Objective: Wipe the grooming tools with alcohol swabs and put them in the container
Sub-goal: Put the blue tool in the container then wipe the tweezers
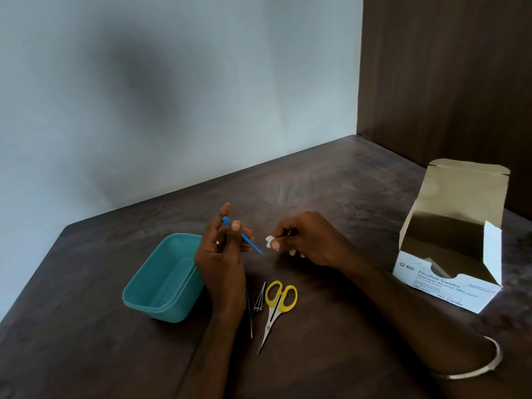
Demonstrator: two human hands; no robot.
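My left hand [221, 254] holds a thin blue stick tool [253, 245] between its fingers, tip pointing down to the right. My right hand [305, 240] pinches a small white alcohol swab [269, 241] just beside the tool's tip; whether they touch I cannot tell. The teal container [161, 279] stands open to the left of my left hand. On the table below my hands lie yellow-handled scissors [277, 305], a small metal clip-like tool [259, 300] and thin metal tweezers [250, 315].
An open white box of alcohol swabs [452, 254] stands at the right on the dark wooden table [345, 197]. A pale wall runs along the table's far edge, and a dark wooden panel rises at the back right.
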